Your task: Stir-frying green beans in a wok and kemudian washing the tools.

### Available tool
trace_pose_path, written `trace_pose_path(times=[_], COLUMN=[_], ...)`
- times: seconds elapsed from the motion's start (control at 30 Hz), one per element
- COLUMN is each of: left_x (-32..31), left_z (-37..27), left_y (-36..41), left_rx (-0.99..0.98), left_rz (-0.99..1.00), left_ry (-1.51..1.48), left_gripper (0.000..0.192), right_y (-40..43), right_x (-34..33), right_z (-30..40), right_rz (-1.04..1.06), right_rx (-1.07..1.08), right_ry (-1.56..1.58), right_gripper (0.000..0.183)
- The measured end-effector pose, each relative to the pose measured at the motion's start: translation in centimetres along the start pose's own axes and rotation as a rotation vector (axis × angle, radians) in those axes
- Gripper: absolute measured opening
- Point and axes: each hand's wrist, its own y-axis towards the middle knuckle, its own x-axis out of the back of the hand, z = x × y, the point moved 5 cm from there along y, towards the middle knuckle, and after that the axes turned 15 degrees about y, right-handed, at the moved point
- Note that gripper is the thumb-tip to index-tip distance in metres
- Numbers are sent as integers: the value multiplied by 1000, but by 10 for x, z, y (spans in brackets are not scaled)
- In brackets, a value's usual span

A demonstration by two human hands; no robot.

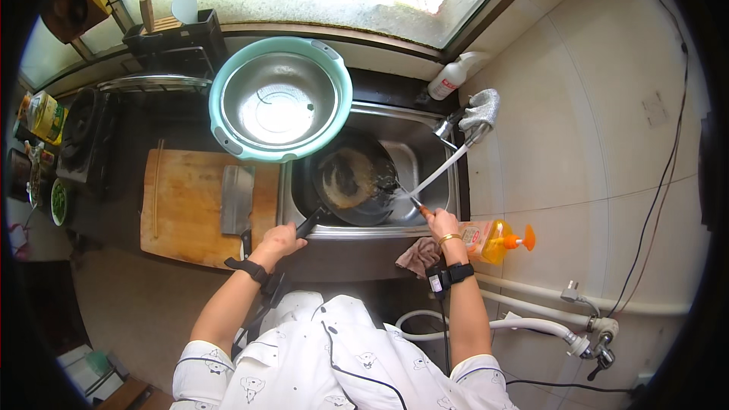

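Observation:
My left hand (pixel 282 241) grips the black handle of a dark frying pan (pixel 370 213), which rests tilted in the stainless steel sink (pixel 413 156). Brownish residue and some water show on the pan's inner surface. In my right hand (pixel 443 224) is a utensil with a wooden handle (pixel 420 208); splashing water hides its far end, so its kind is unclear. Water pours over it from a white hose (pixel 441 169) on the faucet (pixel 451 124). A grey-white cloth (pixel 483 108) hangs over the faucet.
A mint-green basin (pixel 221 122) holding a steel bowl (pixel 279 103) overlaps the sink's back left. Left of the sink, a cleaver (pixel 237 199) and chopsticks (pixel 158 188) lie on a wooden cutting board (pixel 193 205). A dish-soap bottle (pixel 495 242) and a brown rag (pixel 420 256) are near my right wrist.

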Motion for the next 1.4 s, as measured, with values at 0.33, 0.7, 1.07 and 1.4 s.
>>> trace_pose_path(times=[0.33, 0.7, 1.07, 1.4], left_x=[-6, -22, -31, -30], left_z=[-38, -22, -4, -4], left_y=[-3, -3, 15, 17], left_rx=[-124, -38, 0, -16], left_rz=[-24, 35, 43, -1], left_ry=[-199, -421, -326, -270], left_gripper=[46, 32, 37, 38], right_y=[-17, -9, 11, -45], right_x=[-6, -51, -18, -7], right_z=[17, 49, 62, 93], right_rz=[280, -40, -113, 37], right_rx=[140, 177, 18, 529], right_ry=[-409, 138, -169, -95], right_gripper=[22, 27, 19, 24])
